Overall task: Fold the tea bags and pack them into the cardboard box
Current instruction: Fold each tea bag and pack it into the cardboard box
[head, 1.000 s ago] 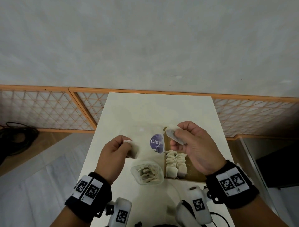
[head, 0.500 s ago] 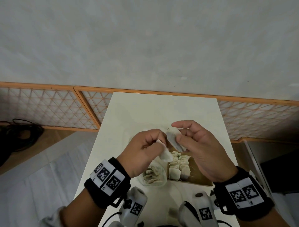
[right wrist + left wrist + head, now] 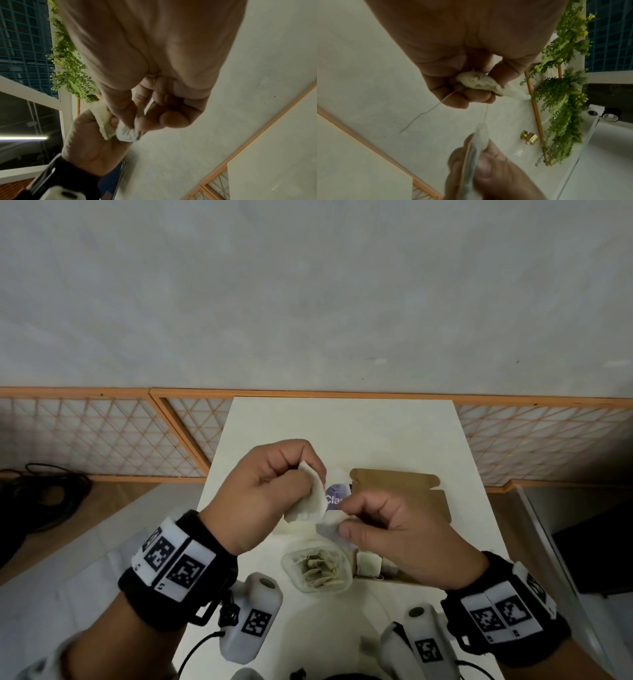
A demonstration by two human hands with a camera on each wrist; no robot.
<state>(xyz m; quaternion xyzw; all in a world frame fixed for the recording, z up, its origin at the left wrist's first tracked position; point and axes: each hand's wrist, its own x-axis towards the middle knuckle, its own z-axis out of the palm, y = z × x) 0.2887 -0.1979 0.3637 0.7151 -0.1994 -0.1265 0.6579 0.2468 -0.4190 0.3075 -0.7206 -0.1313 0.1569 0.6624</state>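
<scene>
White paper tea bag [image 3: 310,501] pinched in my left hand [image 3: 263,494], fingers curled round it, string dangling below in the left wrist view; second tea bag [image 3: 329,529] pinched flat between thumb and fingers of my right hand [image 3: 387,529]; a second ago the hands were well apart, left bag out at 9 o'clock of the box, now both hands have come together above the table [image 3: 342,433] with the two bags touching or nearly so, I cannot tell which; the right hand has also dropped from 12 o'clock of the box to right over it; I judge this as mid-fold, bags being squared up before packing, nothing newly placed yet; cardboard box [image 3: 397,491] lies open at 3 o'clock of the hands, lid flap back, packed bags [image 3: 368,565] in it mostly hidden under my right hand, only one white one clearly seen so no count; counts: two bags in hand, one box, one clear plastic tub [image 3: 317,570] at 6 o'clock holding a loose heap of unfolded bags, too tangled to count; purple round label [image 3: 337,496] peeks between the hands.
</scene>
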